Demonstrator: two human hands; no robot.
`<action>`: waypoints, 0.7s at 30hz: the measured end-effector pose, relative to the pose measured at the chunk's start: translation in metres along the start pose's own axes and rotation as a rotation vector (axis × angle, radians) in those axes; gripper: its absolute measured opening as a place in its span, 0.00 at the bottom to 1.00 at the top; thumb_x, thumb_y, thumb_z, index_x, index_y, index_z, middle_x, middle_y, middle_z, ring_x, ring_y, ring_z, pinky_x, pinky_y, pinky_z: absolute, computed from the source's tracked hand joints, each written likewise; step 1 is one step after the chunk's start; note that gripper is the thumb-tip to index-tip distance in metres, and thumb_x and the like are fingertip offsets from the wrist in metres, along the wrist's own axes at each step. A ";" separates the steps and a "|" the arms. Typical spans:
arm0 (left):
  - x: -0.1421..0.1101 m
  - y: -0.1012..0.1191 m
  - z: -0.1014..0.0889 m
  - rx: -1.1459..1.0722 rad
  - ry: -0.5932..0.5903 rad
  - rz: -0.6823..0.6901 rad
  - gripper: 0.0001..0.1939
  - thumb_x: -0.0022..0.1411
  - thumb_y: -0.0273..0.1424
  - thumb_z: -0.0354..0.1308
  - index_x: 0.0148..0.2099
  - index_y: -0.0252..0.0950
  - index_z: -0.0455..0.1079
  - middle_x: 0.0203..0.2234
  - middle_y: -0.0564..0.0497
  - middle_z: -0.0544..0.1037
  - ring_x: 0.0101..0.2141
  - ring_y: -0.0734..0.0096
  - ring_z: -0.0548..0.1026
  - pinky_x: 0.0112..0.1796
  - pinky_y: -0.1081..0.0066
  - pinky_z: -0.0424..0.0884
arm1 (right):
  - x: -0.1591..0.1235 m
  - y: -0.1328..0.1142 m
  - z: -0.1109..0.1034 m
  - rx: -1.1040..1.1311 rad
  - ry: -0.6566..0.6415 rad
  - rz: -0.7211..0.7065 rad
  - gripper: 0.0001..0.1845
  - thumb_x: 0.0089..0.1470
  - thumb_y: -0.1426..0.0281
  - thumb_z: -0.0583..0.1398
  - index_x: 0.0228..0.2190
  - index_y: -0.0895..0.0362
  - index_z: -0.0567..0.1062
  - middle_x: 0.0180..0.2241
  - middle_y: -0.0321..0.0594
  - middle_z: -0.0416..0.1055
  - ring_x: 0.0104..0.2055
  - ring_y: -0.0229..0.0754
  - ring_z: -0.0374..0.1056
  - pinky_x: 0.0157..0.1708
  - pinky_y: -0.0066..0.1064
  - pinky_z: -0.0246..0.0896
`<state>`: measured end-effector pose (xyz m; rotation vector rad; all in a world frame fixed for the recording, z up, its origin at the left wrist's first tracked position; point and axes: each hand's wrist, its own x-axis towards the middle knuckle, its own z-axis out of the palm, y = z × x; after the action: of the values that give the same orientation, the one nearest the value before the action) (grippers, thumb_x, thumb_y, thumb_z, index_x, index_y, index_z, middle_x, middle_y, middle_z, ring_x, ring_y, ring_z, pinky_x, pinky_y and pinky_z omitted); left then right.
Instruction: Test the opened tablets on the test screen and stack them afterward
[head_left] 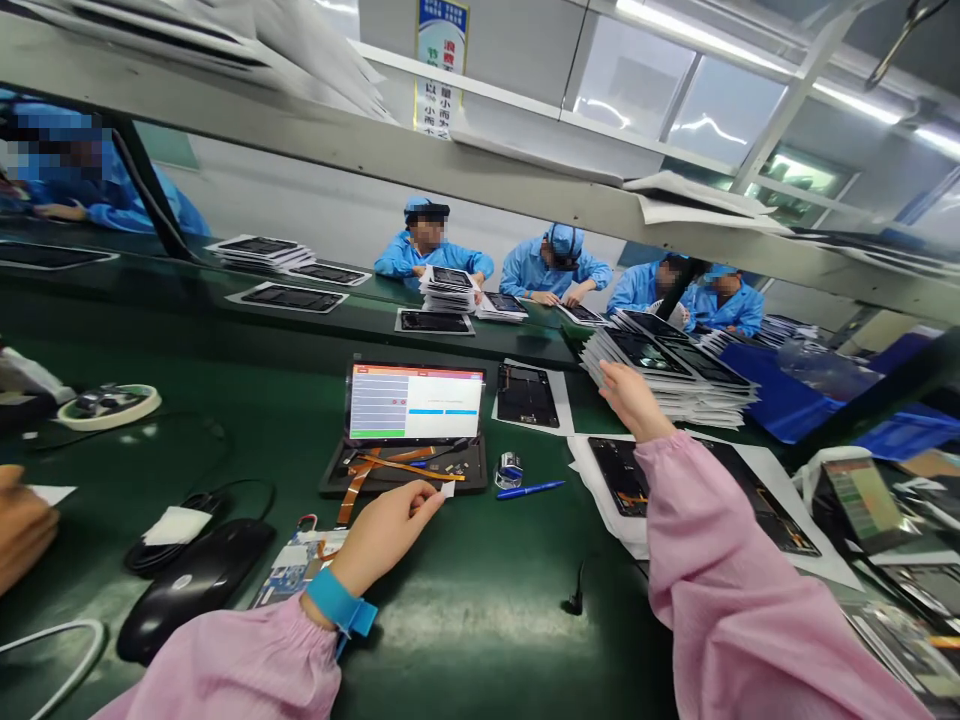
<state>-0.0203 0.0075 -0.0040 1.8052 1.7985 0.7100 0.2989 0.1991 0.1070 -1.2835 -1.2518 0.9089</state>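
My left hand (394, 525), with a blue strap at the wrist, pinches a small white slip (448, 489) between thumb and fingertips. It hovers just in front of a lit display screen (416, 402) propped in a black tray (474, 470); orange flex cables (360, 490) lie there. Stretched forward, my right hand (637, 398) has its fingers extended beside a tall stack of dark panels and white sheets (667, 370); whether it touches the stack I cannot tell. Below its wrist lies a dark tablet panel (616, 475) on white sheeting.
Right of the tray are a blue pen (530, 490) and a clear tape roll (509, 470). A black mouse (196, 585) and a circuit board (292, 570) sit left. Another person's hand (22, 530) shows at the left edge. Co-workers in blue sit beyond the shelf (525, 195).
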 end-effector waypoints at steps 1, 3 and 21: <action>0.000 -0.002 0.002 0.033 -0.018 -0.001 0.20 0.59 0.47 0.46 0.42 0.39 0.69 0.30 0.51 0.75 0.32 0.67 0.72 0.32 0.71 0.61 | -0.010 -0.007 -0.009 0.014 -0.031 -0.016 0.17 0.53 0.64 0.59 0.45 0.56 0.68 0.52 0.44 0.63 0.55 0.44 0.59 0.48 0.39 0.62; 0.002 -0.006 0.005 0.106 -0.055 0.008 0.18 0.56 0.44 0.51 0.45 0.41 0.68 0.33 0.51 0.75 0.34 0.66 0.73 0.33 0.72 0.62 | -0.036 -0.022 -0.029 0.016 -0.118 -0.069 0.20 0.51 0.62 0.60 0.46 0.53 0.68 0.54 0.41 0.61 0.56 0.44 0.58 0.50 0.38 0.62; 0.012 0.015 0.022 0.301 -0.121 0.208 0.21 0.59 0.43 0.48 0.49 0.38 0.67 0.33 0.50 0.75 0.33 0.67 0.72 0.35 0.71 0.65 | -0.158 0.082 -0.097 -1.122 -0.428 -0.386 0.11 0.49 0.73 0.60 0.38 0.59 0.69 0.44 0.48 0.66 0.46 0.50 0.63 0.45 0.40 0.57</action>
<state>0.0056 0.0200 -0.0105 2.2058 1.7266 0.4076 0.3819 0.0387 0.0157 -1.5986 -2.4324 0.1282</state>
